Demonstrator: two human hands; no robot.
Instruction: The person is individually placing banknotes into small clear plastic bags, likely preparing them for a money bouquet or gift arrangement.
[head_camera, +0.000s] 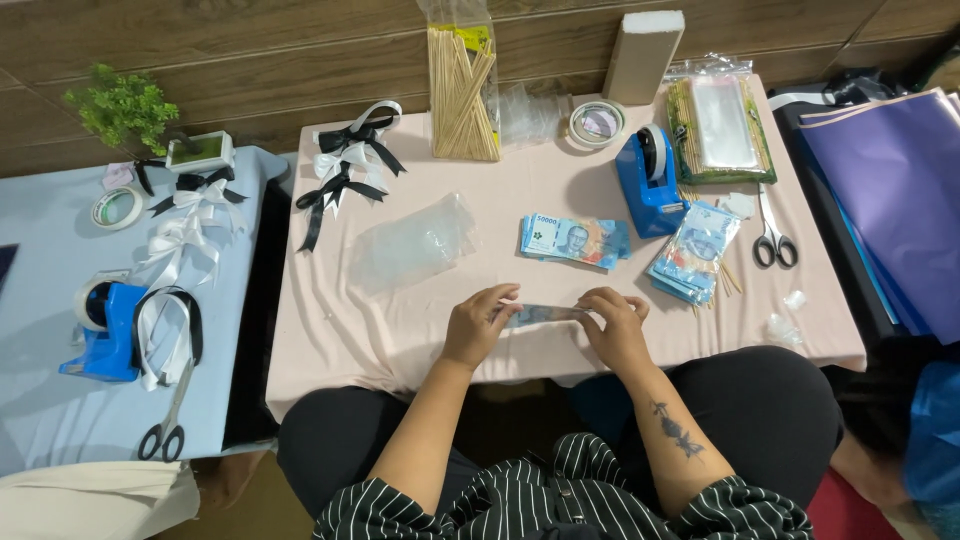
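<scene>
Pinching a folded blue banknote (543, 314) between them, the left hand (478, 325) and right hand (612, 325) grip its two ends at the near edge of the pink-clothed table (400, 330). Just beyond lie a banknote stack (572, 240) and a blue tape dispenser (648, 183).

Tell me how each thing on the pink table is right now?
Banknote: rolled thin, pinched at both ends.
Left hand: gripping the note.
Right hand: gripping the note.
Banknote stack: lying flat.
Scissors: closed, flat.
Tape dispenser: upright, loaded.
Stick bag: standing, open.
</scene>
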